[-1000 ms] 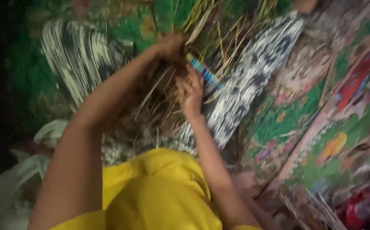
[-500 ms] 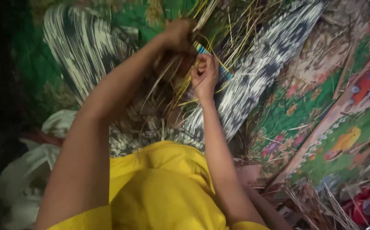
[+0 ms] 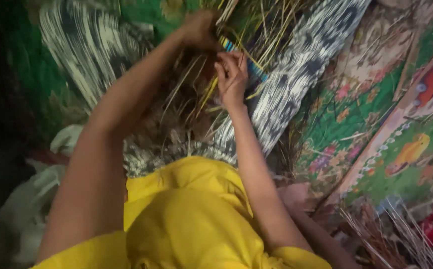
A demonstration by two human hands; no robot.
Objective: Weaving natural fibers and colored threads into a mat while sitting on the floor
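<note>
Head view: left hand (image 3: 196,27) reaches forward, fingers closed around straw bundle (image 3: 236,20); right hand (image 3: 232,77) raised, fingers curled, pinching strands beside blue strip (image 3: 256,72).

Dim light falls on a green flowered floor mat (image 3: 356,114), left side dark.

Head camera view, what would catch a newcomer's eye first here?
The bright yellow top fills the bottom centre. Above it, both hands meet at a bundle of dry straw between black-and-white patterned trouser legs: the left hand grips the stalks, the right hand pinches them beside a blue striped band. A colourful floral mat spreads to the right.
</note>
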